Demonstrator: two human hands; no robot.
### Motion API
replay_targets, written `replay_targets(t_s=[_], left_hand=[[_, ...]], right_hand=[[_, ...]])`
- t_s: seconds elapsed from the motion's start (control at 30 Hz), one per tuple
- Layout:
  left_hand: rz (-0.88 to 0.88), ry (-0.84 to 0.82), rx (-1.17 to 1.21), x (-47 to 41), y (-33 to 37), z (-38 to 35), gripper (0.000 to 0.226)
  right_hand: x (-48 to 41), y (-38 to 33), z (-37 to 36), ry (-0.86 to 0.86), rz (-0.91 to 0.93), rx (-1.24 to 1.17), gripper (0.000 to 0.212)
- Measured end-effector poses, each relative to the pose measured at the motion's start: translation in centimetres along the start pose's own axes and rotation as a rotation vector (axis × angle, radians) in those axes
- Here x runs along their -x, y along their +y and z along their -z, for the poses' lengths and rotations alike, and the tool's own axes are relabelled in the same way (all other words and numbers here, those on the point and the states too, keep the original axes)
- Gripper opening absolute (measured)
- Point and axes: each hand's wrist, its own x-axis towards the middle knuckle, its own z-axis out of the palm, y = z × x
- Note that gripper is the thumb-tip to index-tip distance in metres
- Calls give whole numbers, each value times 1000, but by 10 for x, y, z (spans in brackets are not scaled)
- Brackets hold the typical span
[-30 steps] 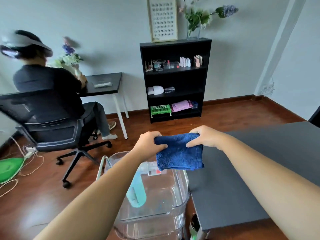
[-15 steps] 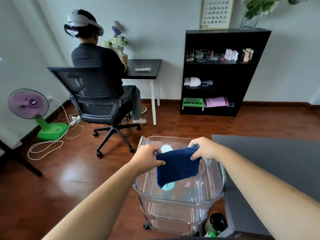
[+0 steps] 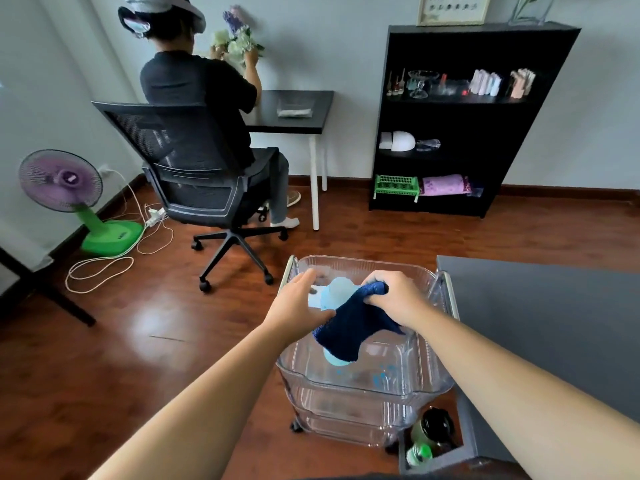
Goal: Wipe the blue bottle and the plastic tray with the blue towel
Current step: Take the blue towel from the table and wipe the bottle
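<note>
The clear plastic tray (image 3: 367,382) is the top tier of a small wheeled cart. A light blue bottle (image 3: 337,294) lies inside it, mostly covered. My right hand (image 3: 398,299) grips the dark blue towel (image 3: 349,332), which hangs down over the bottle. My left hand (image 3: 299,303) reaches into the tray with fingers spread beside the bottle's upper end; whether it touches the bottle or towel is unclear.
A dark grey table (image 3: 540,323) stands right of the cart, with bottles (image 3: 429,434) in a box below. A person sits in an office chair (image 3: 204,178) ahead. A green fan (image 3: 69,195) with cables is left. A black shelf (image 3: 467,116) stands at the wall.
My view tilted down and swung left. Both hands lowered the towel into the tray over the bottle. My left hand let go of the towel and spread its fingers.
</note>
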Motion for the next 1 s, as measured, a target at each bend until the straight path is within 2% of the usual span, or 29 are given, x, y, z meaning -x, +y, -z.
replay_targets(t_s=[0.07,0.17,0.3,0.37,0.5,0.57,0.63,0.7,0.73,0.77,0.9,1.0], left_hand=[[-73,-23,-37,-7,6,0,56],[-98,-52,-46,-16,13,0,50],[-69,-57,-23,-25,11,1,48],[-65,-55,-11,-26,9,3,48],[-86,-62,-12,-27,10,-1,46],[-90,-46,-23,-27,9,-2,45],[-94,-31,-36,-28,8,-1,44],[-95,-44,-45,-28,9,-1,44],[-90,-48,-44,-27,9,-2,45],[-81,-40,-37,-27,10,-4,46],[-72,-30,-54,-30,12,-7,48],[-96,-81,-79,-36,12,0,49]], right_hand=[[-2,-1,-1,9,5,-13,18],[-6,0,-5,44,-26,-20,19],[-7,4,-17,301,-43,65,38],[-5,10,-22,371,-52,75,36],[7,25,-48,323,74,-63,15],[13,36,-58,268,97,-24,30],[20,45,-65,208,83,207,50],[25,49,-72,194,91,381,59],[26,48,-75,192,104,389,59],[26,47,-78,176,117,345,58],[11,35,-63,18,90,-174,47],[-2,30,-46,-103,120,-122,46]])
